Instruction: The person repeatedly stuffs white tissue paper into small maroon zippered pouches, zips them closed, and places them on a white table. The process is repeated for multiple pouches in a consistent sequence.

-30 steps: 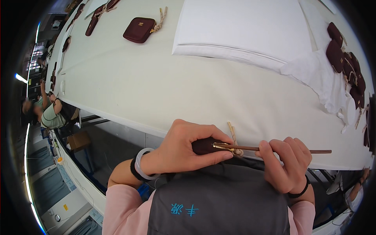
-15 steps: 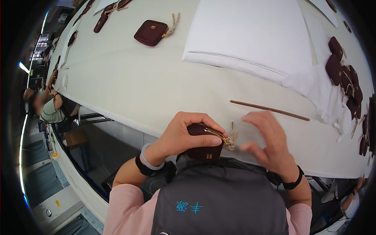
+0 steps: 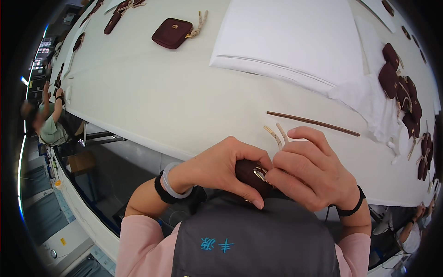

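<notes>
A small burgundy zip pouch [image 3: 247, 174] is in my left hand [image 3: 221, 166], with the fingers and thumb wrapped round it just above my apron. Part of its gold-toothed zip [image 3: 260, 174] shows parted, at the side facing my right hand [image 3: 314, 171]. The fingers of that hand are bent and pinched together at the zip's end, closed on the cord pull. Two ends of the beige cord [image 3: 276, 136] stick up beyond the fingers. The zip slider and the cord's knot are hidden behind the right hand.
A thin brown stick [image 3: 314, 123] lies just beyond my hands. Farther off are another burgundy pouch [image 3: 172, 33] and a stack of white sheets [image 3: 286, 41]. Crumpled white tissue [image 3: 362, 104] and several pouches [image 3: 388, 81] lie at right. A person [image 3: 53, 124] sits at far left.
My right hand has moved left from open air to the pouch and closed at its zip. The zip has parted, and the cord ends now point up and away.
</notes>
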Available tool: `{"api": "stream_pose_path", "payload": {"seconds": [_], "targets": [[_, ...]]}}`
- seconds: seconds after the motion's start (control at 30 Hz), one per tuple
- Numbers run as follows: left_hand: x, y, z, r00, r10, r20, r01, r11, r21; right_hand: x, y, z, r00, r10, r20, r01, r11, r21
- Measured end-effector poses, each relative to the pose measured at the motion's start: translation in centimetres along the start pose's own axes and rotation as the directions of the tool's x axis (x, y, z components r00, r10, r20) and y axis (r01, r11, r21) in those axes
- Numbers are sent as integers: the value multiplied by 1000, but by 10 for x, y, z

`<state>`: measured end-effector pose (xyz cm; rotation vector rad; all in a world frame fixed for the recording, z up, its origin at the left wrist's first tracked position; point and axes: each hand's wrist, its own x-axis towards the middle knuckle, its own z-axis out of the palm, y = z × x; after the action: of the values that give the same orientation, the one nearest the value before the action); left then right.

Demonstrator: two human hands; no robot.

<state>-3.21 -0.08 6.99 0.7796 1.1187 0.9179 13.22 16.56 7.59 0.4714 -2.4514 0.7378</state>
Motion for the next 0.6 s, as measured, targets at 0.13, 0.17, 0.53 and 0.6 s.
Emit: {"api": "stream_pose_path", "payload": {"seconds": [0.13,0.17,0.53,0.6], "targets": [[11,4,3,988,85,126,-111,970,217,10,11,3,999,-43,12,42,998,51],[14,1,3,987,99,127,-123,973,196,11,14,6,999,-35,24,33,997,66],[21,-13,0,984,55,-171,-47,998,46,17,48,32,998,67,16,-69,994,80],[19,-21,1,974,35,-223,-39,999,-10,23,49,34,983,177,-41,-172,980,104]]}}
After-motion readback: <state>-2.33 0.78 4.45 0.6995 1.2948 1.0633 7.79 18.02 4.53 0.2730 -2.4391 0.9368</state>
